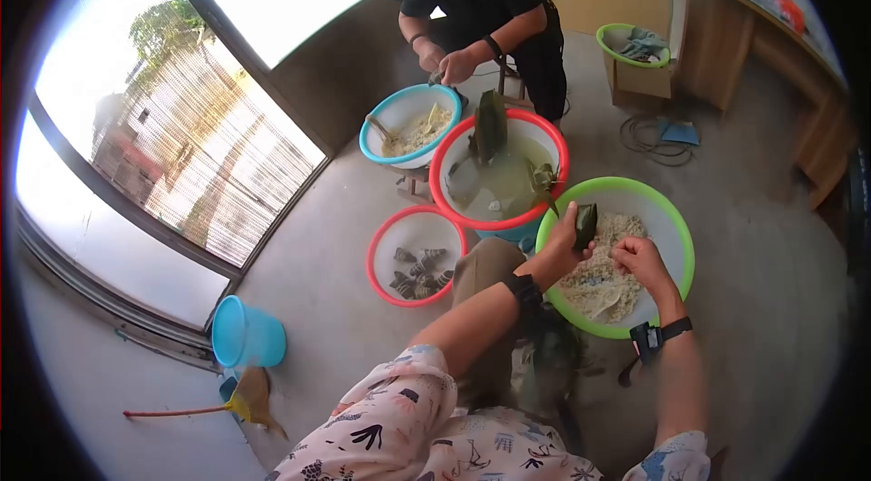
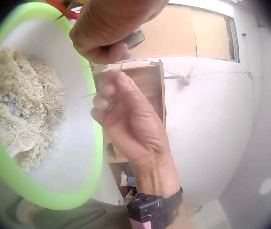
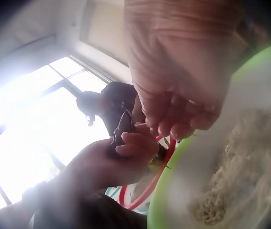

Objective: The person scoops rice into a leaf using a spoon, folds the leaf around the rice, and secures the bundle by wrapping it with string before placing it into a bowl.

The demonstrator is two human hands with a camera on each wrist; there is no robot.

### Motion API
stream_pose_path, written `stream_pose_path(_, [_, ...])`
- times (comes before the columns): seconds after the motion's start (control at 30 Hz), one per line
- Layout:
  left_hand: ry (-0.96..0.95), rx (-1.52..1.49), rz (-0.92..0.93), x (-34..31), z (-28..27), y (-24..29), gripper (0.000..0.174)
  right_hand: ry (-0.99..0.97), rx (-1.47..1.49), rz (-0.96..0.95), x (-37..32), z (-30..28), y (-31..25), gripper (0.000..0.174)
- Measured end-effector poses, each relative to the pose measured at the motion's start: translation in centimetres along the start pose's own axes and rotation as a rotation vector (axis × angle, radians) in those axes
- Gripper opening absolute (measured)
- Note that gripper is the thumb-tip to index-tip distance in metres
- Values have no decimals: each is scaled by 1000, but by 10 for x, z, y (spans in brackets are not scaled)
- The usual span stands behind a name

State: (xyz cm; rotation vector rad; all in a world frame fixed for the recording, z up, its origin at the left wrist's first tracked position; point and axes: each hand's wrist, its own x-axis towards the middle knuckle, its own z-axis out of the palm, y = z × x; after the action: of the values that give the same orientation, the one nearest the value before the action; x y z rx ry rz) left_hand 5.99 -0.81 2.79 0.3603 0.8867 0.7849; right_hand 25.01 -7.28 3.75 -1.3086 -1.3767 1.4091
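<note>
My left hand [image 1: 567, 243] grips a dark green leaf-wrapped bundle [image 1: 587, 225] above the green-rimmed basin [image 1: 683, 250]. To its right, my right hand [image 1: 642, 265] has curled fingers over the grain. In the left wrist view, the right hand [image 2: 135, 114] pinches a thin strand [image 2: 121, 66] by the left hand [image 2: 111, 24], where part of the bundle [image 2: 135, 39] shows. The right wrist view has the left hand [image 3: 111, 162] around the dark bundle [image 3: 123, 128], with the right hand [image 3: 183, 71] close by; its fingertips meet a pale strand [image 3: 140, 125].
A red-rimmed basin [image 1: 562, 150] holds cloudy water and leaves. Several wrapped bundles [image 1: 425, 274] lie in a smaller red-rimmed basin [image 1: 372, 254]. Behind stands a blue-rimmed basin [image 1: 366, 141], where another person [image 1: 490, 0] works. A blue bucket [image 1: 247, 333] stands at left.
</note>
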Motion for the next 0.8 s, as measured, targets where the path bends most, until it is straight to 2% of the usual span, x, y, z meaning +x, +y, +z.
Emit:
stream_pose_path(0.03, [1, -2, 5, -2, 1, 0, 45, 1, -2, -11, -5, 0, 1, 10])
stream_pose_path(0.1, [-14, 34, 15, -6, 10, 4, 45, 27, -219, -60, -13, -3, -4, 12])
stream_pose_path(0.13, [-44, 127, 48, -11, 14, 0, 45, 48, -229, -80, -12, -4, 1, 11])
stream_pose_path(0.17, [-74, 221, 82, -14, 19, -4, 45, 54, -232, -92, -14, -5, 1, 11])
stream_pose_path(0.23, [-65, 263, 98, -19, 27, -9, 46, 29, -51, -100, -19, -6, 0, 10])
stream_pose_path(0.33, [-100, 398, 42, -24, 35, -25, 50, 90, -94, -152, -30, -10, -12, 11])
stream_pose_path(0.37, [-123, 443, 103, -29, 37, -29, 51, 132, -157, -193, -31, -14, -9, 12])
stream_pose_path(0.4, [-182, 480, 82, -31, 37, -30, 50, 154, -105, -223, -27, -20, 6, 13])
stream_pose_path(0.43, [-172, 454, 6, -23, 34, -33, 49, 237, -122, -272, -32, -22, 5, 13])
stream_pose_path(0.5, [-99, 416, -30, -13, 31, -34, 48, 360, -114, -317, -33, -29, 10, 15])
stream_pose_path(0.53, [-104, 403, -49, -17, 31, -30, 52, 483, -191, -375, -35, -33, 10, 15])
stream_pose_path(0.6, [-106, 432, -83, -4, 11, -25, 52, 582, -178, -396, -42, -44, 11, 16])
stream_pose_path(0.63, [-115, 418, -40, -6, 10, -23, 53, 591, -116, -298, -46, -47, 13, 17])
stream_pose_path(0.67, [-126, 426, 6, -7, 8, -22, 53, 647, -153, -343, -44, -52, 23, 16])
stream_pose_path(0.7, [-81, 412, -51, -8, 7, -16, 51, 739, -181, -392, -39, -55, 35, 15])
stream_pose_path(0.73, [-65, 427, -15, -12, 8, -12, 51, 758, -155, -293, -45, -58, 29, 16])
stream_pose_path(0.8, [-58, 446, 34, -14, 5, -8, 50, 819, -124, -244, -47, -63, 40, 18])
